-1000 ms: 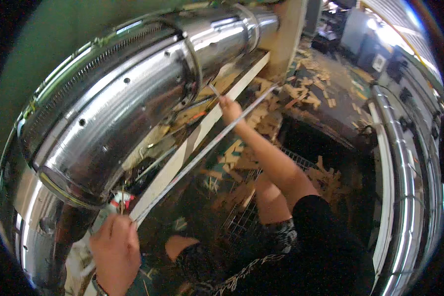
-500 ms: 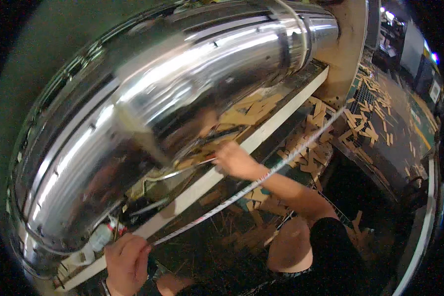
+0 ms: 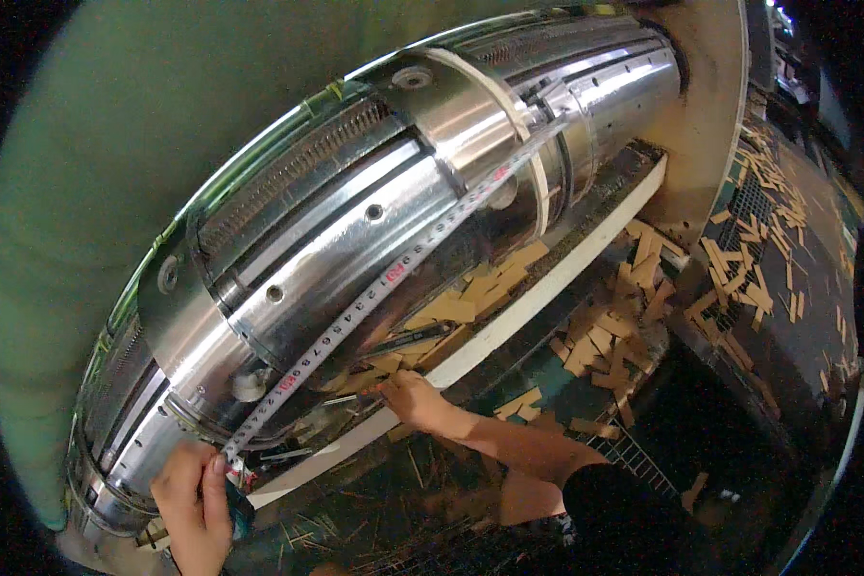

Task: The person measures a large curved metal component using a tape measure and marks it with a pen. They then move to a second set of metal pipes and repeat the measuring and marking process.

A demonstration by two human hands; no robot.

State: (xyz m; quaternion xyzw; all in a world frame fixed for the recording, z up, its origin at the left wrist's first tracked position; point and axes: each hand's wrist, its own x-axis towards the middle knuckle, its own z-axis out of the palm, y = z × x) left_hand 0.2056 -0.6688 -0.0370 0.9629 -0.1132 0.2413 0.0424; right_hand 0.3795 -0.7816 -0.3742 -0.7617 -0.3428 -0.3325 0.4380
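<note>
1. The left grip (image 3: 194, 504), a bare hand just off the lower-left end of the polished metal cylinder (image 3: 326, 252), was clamped on the near end of a tape measure (image 3: 394, 273), fingers curled and thumb beside the blade.
2. The likeliest trouble, as I judged it, was the blade slipping or buckling: its far end seemed lightly seated on the cylinder's curve, so a tug or twist from the left grip could have dislodged it.
3. From that grip the white, marked blade slanted across the cylinder's lower front to near its upper-right end; whether it touched the metal all along, I could not tell.
4. The right grip (image 3: 411, 401) was below the cylinder, at the white rail (image 3: 547, 288) and apart from the blade; whether its fingers were together or clamped on something could not be told.
5. The rail ran along the cylinder's lower side, with tan strips (image 3: 480, 291) and a black rod (image 3: 408, 338) between them. A tan panel (image 3: 712, 115) stood at the cylinder's upper-right end.
</note>
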